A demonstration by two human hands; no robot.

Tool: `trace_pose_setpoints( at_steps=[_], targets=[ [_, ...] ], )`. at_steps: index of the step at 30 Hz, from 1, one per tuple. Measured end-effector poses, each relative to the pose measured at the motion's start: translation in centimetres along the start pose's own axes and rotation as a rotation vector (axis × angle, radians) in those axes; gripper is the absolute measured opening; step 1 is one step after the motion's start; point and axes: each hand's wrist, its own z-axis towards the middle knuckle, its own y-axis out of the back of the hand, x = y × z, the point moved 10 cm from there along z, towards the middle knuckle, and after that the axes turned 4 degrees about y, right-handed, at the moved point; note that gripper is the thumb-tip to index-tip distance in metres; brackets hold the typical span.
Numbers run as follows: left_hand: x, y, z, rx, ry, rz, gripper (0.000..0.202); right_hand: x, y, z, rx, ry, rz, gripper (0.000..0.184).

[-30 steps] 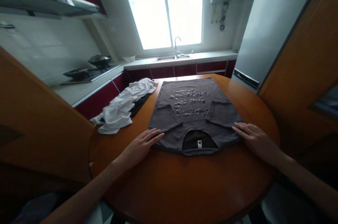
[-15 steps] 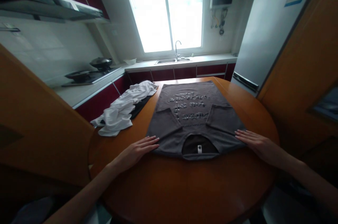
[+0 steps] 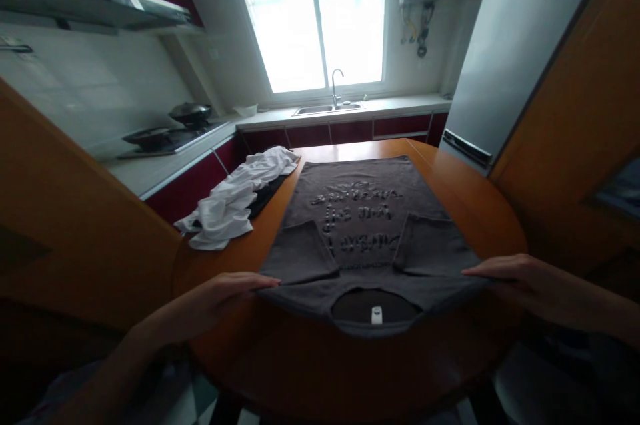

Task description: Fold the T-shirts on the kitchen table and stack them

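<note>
A dark grey T-shirt (image 3: 360,211) with raised dark lettering lies on the wooden table (image 3: 480,198), its neckline towards me and its sleeves folded inward over the front. My left hand (image 3: 227,291) pinches the shirt's left shoulder edge between thumb and fingers. At the opposite shoulder my right hand (image 3: 520,275) grips the edge in the same way. Between the two hands the shoulder line is drawn up off the tabletop, and the collar sags in the middle, with a small white label showing inside it. The far hem still rests on the table.
Crumpled white clothing (image 3: 230,198) lies on the table's left side, over a dark cloth (image 3: 270,195). Beyond stand a counter with a sink (image 3: 327,109), a stove with pans (image 3: 190,113) and a fridge (image 3: 505,58) at the right.
Both hands lay flat on the shirt's shoulders; now they have closed on the edges. The shoulder end has been raised and drawn towards me, and the hands are wider apart.
</note>
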Motion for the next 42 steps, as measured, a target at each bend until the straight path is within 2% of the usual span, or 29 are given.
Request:
trace_pose_setpoints(
  at_steps=[3,5,7,10,13,17,19,21,25,27,29,32,35,42],
  targets=[
    [0.1,2.8,2.4,-0.068,-0.021,0.010,0.036,-0.3,2.6,3.1,-0.036,-0.014,0.066,0.041],
    [0.8,4.7,4.6,-0.130,-0.025,0.043,0.035,-1.7,4.7,5.4,-0.102,-0.059,0.088,0.046],
    [2.4,6.4,7.1,-0.201,0.002,0.048,0.036,-3.9,6.4,7.6,-0.173,-0.113,0.127,0.051],
    [6.1,7.8,10.6,-0.317,0.093,-0.052,0.043,-7.5,7.6,10.6,-0.253,-0.174,0.194,0.057],
    [10.1,7.4,13.6,-0.398,0.172,-0.178,0.052,-11.3,7.0,12.7,-0.296,-0.275,0.215,0.055],
    [13.5,5.7,15.6,-0.378,0.233,-0.247,0.051,-15.0,4.4,14.2,-0.267,-0.404,0.261,0.048],
    [14.0,5.9,15.7,-0.385,0.240,-0.256,0.049,-16.0,3.8,14.4,-0.250,-0.425,0.295,0.045],
    [13.9,7.2,15.6,-0.417,0.237,-0.246,0.048,-16.5,4.3,14.5,-0.262,-0.426,0.326,0.044],
    [13.7,10.7,16.5,-0.509,0.241,-0.219,0.051,-17.5,8.0,15.1,-0.389,-0.433,0.322,0.045],
    [14.3,11.6,17.8,-0.546,0.240,-0.206,0.051,-18.1,9.2,16.0,-0.434,-0.438,0.326,0.044],
    [15.3,11.5,19.5,-0.542,0.235,-0.197,0.051,-18.9,9.0,17.3,-0.428,-0.456,0.366,0.042],
    [17.1,10.0,21.7,-0.489,0.244,-0.176,0.048,-20.2,7.2,18.8,-0.368,-0.500,0.421,0.038],
    [18.2,9.1,22.5,-0.465,0.248,-0.152,0.044,-21.2,5.9,19.6,-0.321,-0.515,0.439,0.038],
    [18.7,9.9,22.6,-0.494,0.238,-0.131,0.042,-21.9,7.0,20.3,-0.363,-0.507,0.460,0.034]
  ],
)
